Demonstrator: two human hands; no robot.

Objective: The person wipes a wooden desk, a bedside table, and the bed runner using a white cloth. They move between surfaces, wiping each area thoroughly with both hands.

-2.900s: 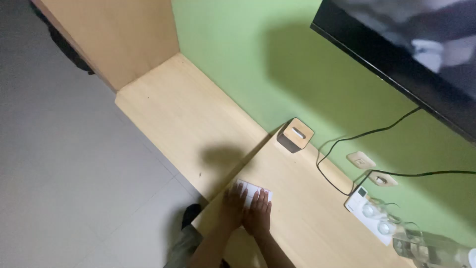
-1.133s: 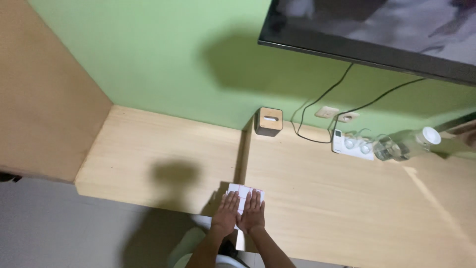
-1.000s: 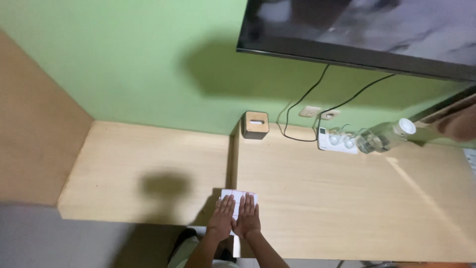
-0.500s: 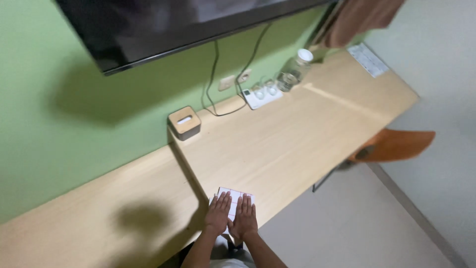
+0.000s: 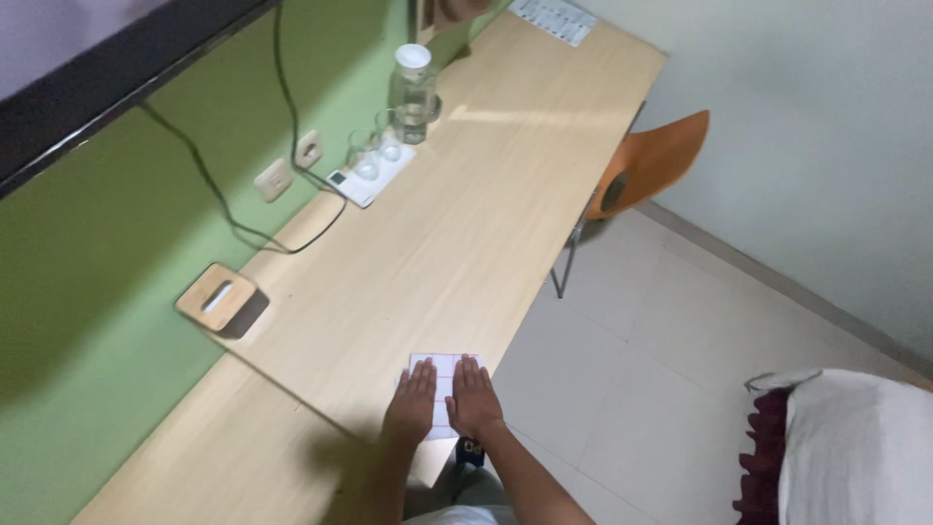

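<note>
A long wooden desk [image 5: 486, 224] runs along a green wall. At its far-left edge sits a wooden tissue box [image 5: 220, 297]. Near the desk's front edge, the left hand [image 5: 412, 408] and right hand [image 5: 473, 399] lie flat, fingers spread, side by side on a white sheet of paper with red lines [image 5: 442, 379], gripping nothing. Farther right along the wall edge stand two glasses [image 5: 374, 156] and a clear bottle [image 5: 413, 92]. An orange chair [image 5: 646, 165] stands beyond the desk's front edge.

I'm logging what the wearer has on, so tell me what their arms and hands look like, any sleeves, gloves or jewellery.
Both forearms are bare as far as the view shows, with no sleeve visible. The left hand and right hand wear no gloves, and no ring, watch or bracelet shows. Fingers are too small to check for markings.
</note>
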